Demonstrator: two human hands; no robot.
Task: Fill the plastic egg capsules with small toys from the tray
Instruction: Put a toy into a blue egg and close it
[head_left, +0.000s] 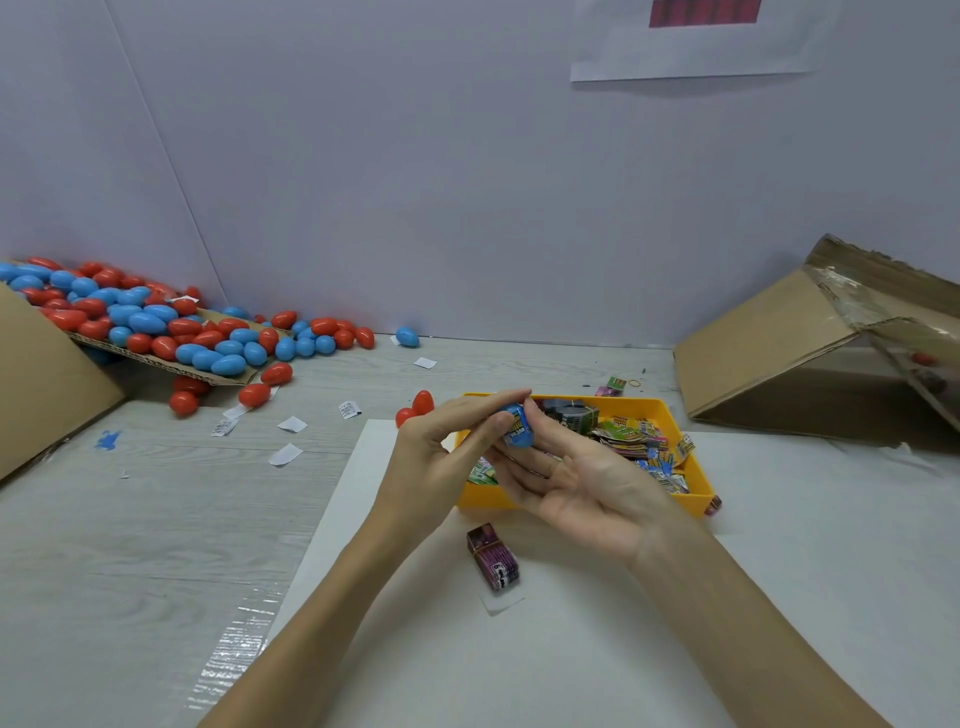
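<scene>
Eggs, red and blue, spill off a cardboard flap far left, a few strays and white paper slips scattered on the counter beside them. Left hand is up over the tray's near-left corner, fingers curled round a small blue capsule wrapped in a printed packet; its lettering is too blurred to read. Right hand lies palm up just under it, fingers relaxed, index tip touching the capsule's top. Below them on the white sheet sits a purple banded packet stack showing what looks like a "6". Behind the hands, the yellow tray holds a jumble of colourful toy packets, partly hidden by the hands. Far right, a tipped cardboard box lies open.
</scene>
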